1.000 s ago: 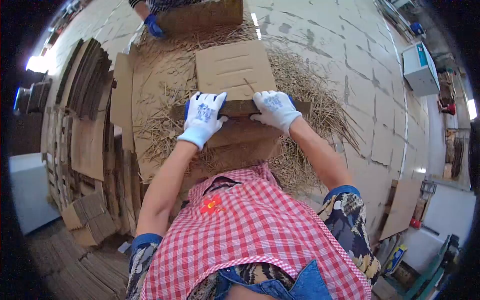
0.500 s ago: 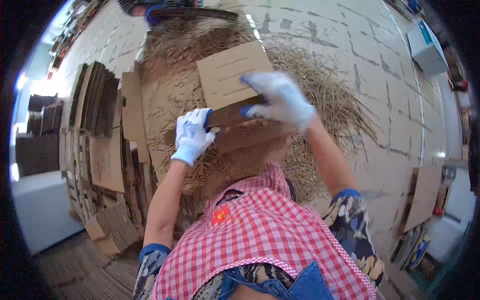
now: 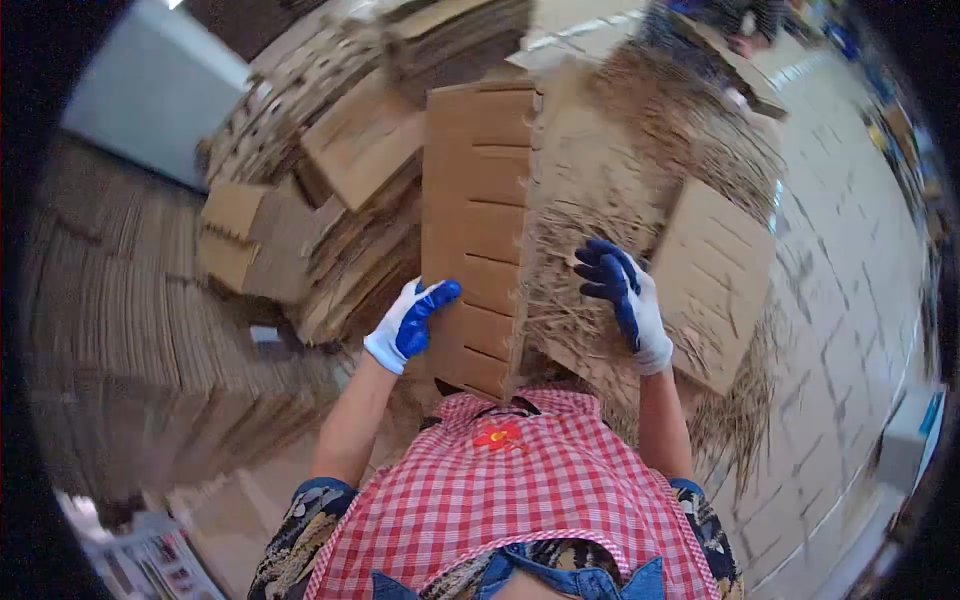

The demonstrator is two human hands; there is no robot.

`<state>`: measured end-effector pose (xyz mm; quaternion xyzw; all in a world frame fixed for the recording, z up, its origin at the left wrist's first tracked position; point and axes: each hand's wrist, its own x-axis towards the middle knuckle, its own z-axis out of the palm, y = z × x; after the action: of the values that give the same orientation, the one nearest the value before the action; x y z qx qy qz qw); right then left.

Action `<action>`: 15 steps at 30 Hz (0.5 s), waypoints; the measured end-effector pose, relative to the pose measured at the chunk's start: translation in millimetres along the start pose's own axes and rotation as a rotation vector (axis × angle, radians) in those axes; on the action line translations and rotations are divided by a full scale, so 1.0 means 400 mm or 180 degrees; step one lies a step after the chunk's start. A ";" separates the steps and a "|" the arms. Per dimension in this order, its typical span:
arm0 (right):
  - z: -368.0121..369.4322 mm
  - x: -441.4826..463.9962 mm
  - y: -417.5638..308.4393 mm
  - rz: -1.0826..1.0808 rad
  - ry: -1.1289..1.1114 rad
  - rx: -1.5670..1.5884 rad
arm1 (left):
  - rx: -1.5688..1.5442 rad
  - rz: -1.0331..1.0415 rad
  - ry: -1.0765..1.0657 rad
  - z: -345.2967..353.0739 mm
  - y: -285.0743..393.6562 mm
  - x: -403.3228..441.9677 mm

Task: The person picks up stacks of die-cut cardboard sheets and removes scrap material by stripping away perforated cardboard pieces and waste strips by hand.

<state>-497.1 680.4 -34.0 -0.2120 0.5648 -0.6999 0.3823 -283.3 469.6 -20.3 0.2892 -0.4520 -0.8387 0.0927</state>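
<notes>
My left hand (image 3: 412, 322), in a white glove with a blue palm, grips the left edge of a long brown slotted cardboard piece (image 3: 475, 240), thumb lying on its face. The piece stands in front of my apron, its row of short slits facing me and its right edge ragged. My right hand (image 3: 625, 300), gloved the same way, is off to the right with fingers apart and nothing in it. Close to it on the right lies a lighter slotted cardboard sheet (image 3: 715, 280), on a heap of cardboard strips (image 3: 570, 270).
Large stacks of flat cardboard (image 3: 130, 290) fill the left side. Loose cardboard pieces (image 3: 365, 140) lie piled beyond my left hand. A white block-like object (image 3: 150, 90) stands at upper left. The tiled floor (image 3: 830, 330) stretches to the right, and another person's hand (image 3: 740, 45) shows at the top.
My view has swung left toward the stacks. The long cardboard piece is now raised upright in my left hand, and my right hand has moved away from the cardboard and opened.
</notes>
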 end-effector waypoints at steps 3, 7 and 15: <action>0.300 0.173 -0.031 -0.0409 -0.0820 0.0788 | 0.0182 0.0454 0.0227 -0.275 0.040 -0.131; 0.608 0.254 -0.099 0.0062 -0.1139 0.0223 | 0.0871 0.0775 0.0524 -0.453 0.091 -0.293; 1.006 0.333 -0.042 0.0562 -0.2957 0.0787 | 0.2981 0.0641 0.1613 -0.737 0.054 -0.579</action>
<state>-291.4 325.3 73.6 -0.4062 0.2630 -0.5581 0.6740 71.0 346.3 -34.9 0.4481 -0.7664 -0.4384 0.1399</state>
